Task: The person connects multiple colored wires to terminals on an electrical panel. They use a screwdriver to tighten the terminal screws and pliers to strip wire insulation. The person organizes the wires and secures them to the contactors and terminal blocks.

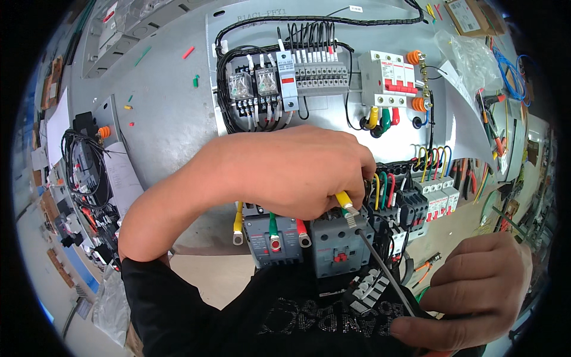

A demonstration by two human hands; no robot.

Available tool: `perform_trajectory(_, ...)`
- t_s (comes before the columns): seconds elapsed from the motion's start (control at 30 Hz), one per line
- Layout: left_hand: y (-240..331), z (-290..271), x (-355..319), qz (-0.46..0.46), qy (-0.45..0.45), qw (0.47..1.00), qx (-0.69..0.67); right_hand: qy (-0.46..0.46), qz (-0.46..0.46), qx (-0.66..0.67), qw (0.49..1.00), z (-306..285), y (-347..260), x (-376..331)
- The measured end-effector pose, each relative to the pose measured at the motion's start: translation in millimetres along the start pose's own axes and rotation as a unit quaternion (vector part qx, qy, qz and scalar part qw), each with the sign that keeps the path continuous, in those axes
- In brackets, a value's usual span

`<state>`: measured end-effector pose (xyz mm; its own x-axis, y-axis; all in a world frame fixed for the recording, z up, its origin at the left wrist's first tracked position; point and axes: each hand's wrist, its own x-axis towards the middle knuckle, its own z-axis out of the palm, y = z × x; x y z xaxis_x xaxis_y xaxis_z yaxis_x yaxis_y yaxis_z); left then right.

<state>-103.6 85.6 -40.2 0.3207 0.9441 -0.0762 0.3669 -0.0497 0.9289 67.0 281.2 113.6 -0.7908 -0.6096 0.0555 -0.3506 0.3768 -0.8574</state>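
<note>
My left hand (303, 172) reaches across the panel, its fingers closed around a yellow-sleeved cable lug (343, 200). The lug's metal end points down at the top edge of a dark grey contactor (340, 250), which has a small red piece on its front. Closed on a screwdriver is my right hand (476, 291), at the lower right. The screwdriver's long metal shaft (386, 271) slants up to the contactor's upper right corner, near the lug; its handle is mostly hidden. Left of the contactor, yellow, green and red lugs (273, 241) hang over a grey breaker (262, 229).
The metal mounting plate (172, 113) carries relays (253, 83), a terminal block (321, 77) and a white breaker with red levers (389, 80). Small breakers (437, 199) sit at right. A paper sheet (470, 125) curls over the right edge; coiled black cable (86, 160) lies left.
</note>
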Motion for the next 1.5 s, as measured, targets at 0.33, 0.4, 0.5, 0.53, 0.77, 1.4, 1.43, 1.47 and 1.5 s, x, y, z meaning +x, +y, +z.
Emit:
perform_trajectory(0.33,2,-2,4,-0.019,-0.036,0.999,-0.026,-0.014,0.012,0.006,1.0,-4,2,6)
perform_trajectory(0.4,3,-2,4,-0.021,-0.032,0.999,-0.022,-0.011,0.006,-0.004,1.0,-4,5,7)
perform_trajectory(0.5,2,-3,2,-0.005,-0.023,1.0,-0.015,-0.015,-0.002,-0.024,1.0,-4,2,6)
perform_trajectory(0.53,-1,-1,1,0.005,-0.013,1.0,-0.013,-0.012,0.0,-0.026,1.0,-3,1,7)
perform_trajectory(0.77,-13,4,2,-0.015,0.068,0.996,-0.06,0.006,0.134,-0.114,0.984,-5,-30,8)
perform_trajectory(1.4,-23,14,2,0.02,0.079,0.997,0.008,0.076,0.355,-0.174,0.915,18,-90,16)
perform_trajectory(1.43,-23,14,0,0.024,0.083,0.996,0.009,0.064,0.357,-0.156,0.919,13,-90,21)
perform_trajectory(1.47,-21,15,1,0.033,0.085,0.996,0.016,0.057,0.348,-0.066,0.933,12,-87,9)
perform_trajectory(1.5,-20,15,2,0.043,0.087,0.995,0.021,0.048,0.342,0.031,0.938,9,-81,-2)
